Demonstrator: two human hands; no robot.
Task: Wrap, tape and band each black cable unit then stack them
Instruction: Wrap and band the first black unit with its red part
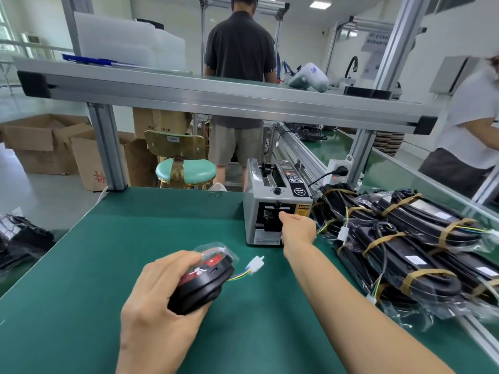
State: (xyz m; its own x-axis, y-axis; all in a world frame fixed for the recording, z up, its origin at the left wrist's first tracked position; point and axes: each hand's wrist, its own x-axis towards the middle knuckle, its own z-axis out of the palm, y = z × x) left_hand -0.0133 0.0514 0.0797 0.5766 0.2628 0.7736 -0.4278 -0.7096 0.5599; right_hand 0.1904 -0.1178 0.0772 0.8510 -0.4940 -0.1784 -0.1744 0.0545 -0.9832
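Note:
My left hand point(156, 298) grips a black cable unit point(201, 284) in clear plastic wrap, with a red patch on top, held just above the green table point(108, 252). Coloured wires with a white connector point(256, 263) stick out of its right end. My right hand point(297, 228) reaches to the mouth of the grey tape dispenser point(275, 211), fingers curled at the outlet; any tape between them is hidden. A stack of wrapped, banded black units point(405, 244) lies at the right.
An aluminium shelf rail point(229, 98) crosses overhead. More black units point(21, 238) lie at the left edge. A stool point(186, 168) and cardboard boxes point(40, 141) stand beyond the table. One person stands behind, another at the right by a conveyor point(405, 168).

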